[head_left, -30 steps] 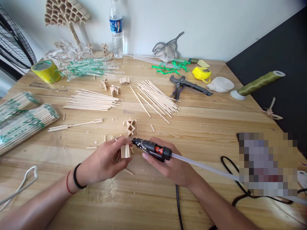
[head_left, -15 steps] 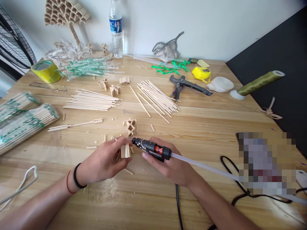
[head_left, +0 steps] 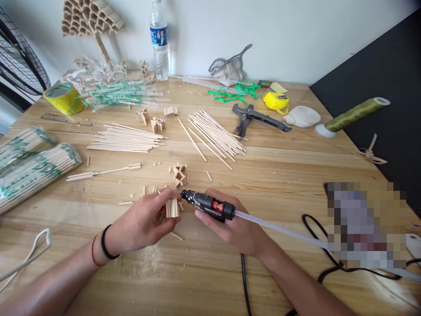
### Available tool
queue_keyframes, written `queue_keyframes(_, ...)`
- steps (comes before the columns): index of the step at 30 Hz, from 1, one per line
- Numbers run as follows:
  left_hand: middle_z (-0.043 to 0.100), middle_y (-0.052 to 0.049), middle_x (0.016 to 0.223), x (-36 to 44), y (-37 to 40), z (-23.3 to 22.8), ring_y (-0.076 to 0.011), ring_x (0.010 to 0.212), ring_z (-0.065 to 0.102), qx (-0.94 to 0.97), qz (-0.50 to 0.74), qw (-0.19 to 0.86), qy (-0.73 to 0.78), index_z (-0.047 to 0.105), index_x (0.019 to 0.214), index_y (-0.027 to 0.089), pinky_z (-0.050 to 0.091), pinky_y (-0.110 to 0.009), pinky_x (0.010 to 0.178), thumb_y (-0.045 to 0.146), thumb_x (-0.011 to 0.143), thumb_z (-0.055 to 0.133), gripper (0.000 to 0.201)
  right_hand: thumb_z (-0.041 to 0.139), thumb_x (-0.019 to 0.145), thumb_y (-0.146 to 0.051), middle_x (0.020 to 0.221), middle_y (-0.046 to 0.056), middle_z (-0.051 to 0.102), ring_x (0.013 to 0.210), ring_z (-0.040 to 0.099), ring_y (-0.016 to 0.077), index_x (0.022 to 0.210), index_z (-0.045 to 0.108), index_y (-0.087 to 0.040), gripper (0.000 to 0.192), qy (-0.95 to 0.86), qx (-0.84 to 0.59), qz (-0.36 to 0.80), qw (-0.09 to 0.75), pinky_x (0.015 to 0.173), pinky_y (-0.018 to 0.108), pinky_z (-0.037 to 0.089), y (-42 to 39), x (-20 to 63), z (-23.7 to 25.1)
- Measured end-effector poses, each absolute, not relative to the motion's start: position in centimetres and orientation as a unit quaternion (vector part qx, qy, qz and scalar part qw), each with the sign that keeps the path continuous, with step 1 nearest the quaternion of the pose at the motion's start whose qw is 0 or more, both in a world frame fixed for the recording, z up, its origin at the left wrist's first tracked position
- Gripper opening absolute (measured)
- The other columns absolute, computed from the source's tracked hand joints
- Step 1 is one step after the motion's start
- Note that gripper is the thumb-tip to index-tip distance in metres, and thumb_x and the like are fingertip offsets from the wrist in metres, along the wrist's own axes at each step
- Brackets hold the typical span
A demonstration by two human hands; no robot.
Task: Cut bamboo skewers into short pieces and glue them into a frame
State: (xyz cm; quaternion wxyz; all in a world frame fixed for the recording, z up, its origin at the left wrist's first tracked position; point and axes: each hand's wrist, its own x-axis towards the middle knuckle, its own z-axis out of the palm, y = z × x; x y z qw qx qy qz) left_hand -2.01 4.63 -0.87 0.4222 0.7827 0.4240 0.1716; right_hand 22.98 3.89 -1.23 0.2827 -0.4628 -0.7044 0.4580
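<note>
Between the thumb and fingers of my left hand (head_left: pixel 144 217) is a small piece made of short wooden sticks (head_left: pixel 172 208) set side by side. My right hand (head_left: pixel 235 224) grips a black hot glue gun (head_left: pixel 207 204), its nozzle pointing left at the top of that piece, by my left fingertips. Whether the nozzle touches the wood I cannot tell. From the gun's rear runs a long translucent glue stick (head_left: pixel 276 228). Just beyond my hands stands a zigzag stick piece (head_left: pixel 178 174). Short cut sticks lie partly hidden behind my left hand.
Two piles of long sticks (head_left: pixel 217 136) lie ahead, with small stick clusters (head_left: pixel 158 124) behind. Bagged sticks (head_left: pixel 39 173) are at left. A black cable (head_left: pixel 244 281) trails at right. Farther back are a water bottle (head_left: pixel 160 44), yellow tape (head_left: pixel 64 98) and a grey clamp-like tool (head_left: pixel 259 117).
</note>
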Motion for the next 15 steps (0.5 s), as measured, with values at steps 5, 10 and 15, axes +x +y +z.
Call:
queue_keyframes(5,0.045,0.009,0.067,-1.96,4.61,-0.74,-0.01,0.052,0.045,0.784,0.171,0.412,0.432,0.054,0.122,0.023,0.034,-0.021,0.05,0.019,0.093,0.064,0.031,0.062,0.097,-0.032,0.072,-0.004,0.05,0.065,0.048,0.0154,0.077,0.047,-0.024,0.026,-0.705,-0.466,0.456,0.28,0.063,0.03,0.038,3.86,22.97,-1.15)
queue_keyframes(10,0.048,0.009,0.07,-1.97,4.63,-0.81,-0.009,0.052,0.045,0.789,0.183,0.408,0.422,0.054,0.122,0.024,0.035,-0.021,0.051,0.017,0.093,0.063,0.032,0.061,0.097,-0.032,0.074,-0.003,0.052,0.069,0.05,0.0162,0.08,0.051,-0.024,0.022,-0.712,-0.461,0.45,0.282,0.066,0.03,0.04,3.87,22.92,-1.12)
queue_keyframes(15,0.05,0.009,0.07,-2.01,4.61,-0.81,-0.009,0.051,0.045,0.79,0.182,0.406,0.422,0.054,0.123,0.024,0.036,-0.021,0.051,0.016,0.092,0.063,0.033,0.061,0.097,-0.033,0.074,-0.003,0.051,0.068,0.049,0.0161,0.079,0.05,-0.024,0.023,-0.708,-0.462,0.454,0.279,0.066,0.031,0.04,3.89,22.93,-1.35)
